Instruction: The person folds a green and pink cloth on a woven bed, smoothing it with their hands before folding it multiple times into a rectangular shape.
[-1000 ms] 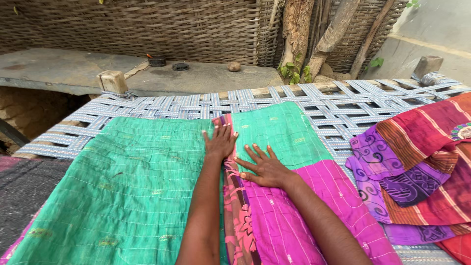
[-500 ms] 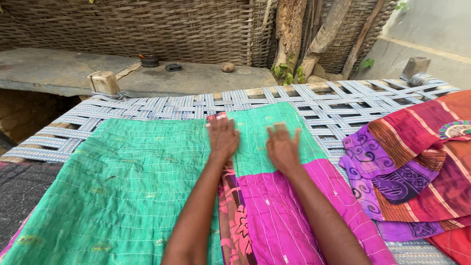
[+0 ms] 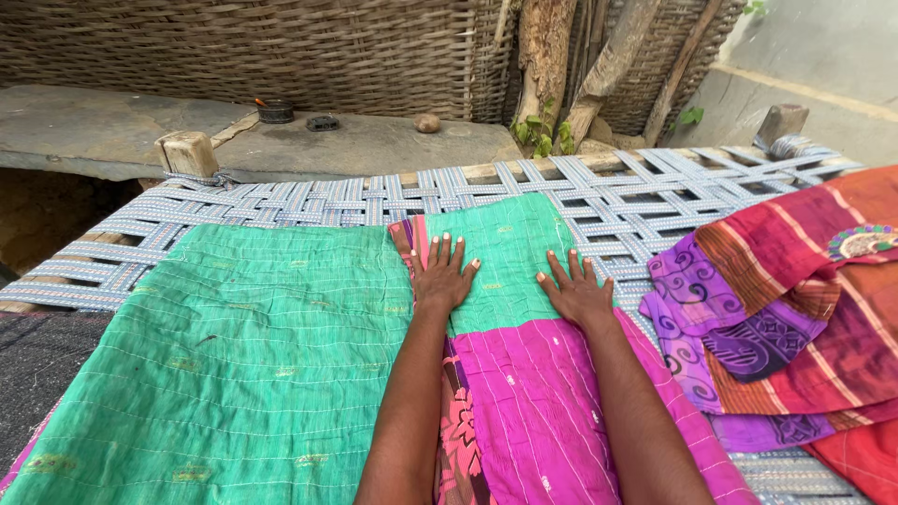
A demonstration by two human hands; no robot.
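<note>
A stitched green and magenta quilt (image 3: 243, 365) lies spread over a woven strap cot (image 3: 309, 201). Its right part is folded over, green at the far end and magenta nearer me. My left hand (image 3: 443, 276) lies flat on the fold's left edge, fingers spread, beside a patterned pink border strip. My right hand (image 3: 575, 292) presses flat near the folded part's right edge, where green meets magenta. Neither hand grips anything.
A heap of red, orange and purple patterned cloths (image 3: 795, 309) lies on the cot's right side. A dark cloth (image 3: 37, 374) sits at the left. Beyond the cot are a stone slab (image 3: 355, 145) with small objects, a wicker wall (image 3: 234, 47) and wooden posts.
My right hand slid from close beside the left hand out to the right edge of the folded part. The left hand stayed on the fold's left edge.
</note>
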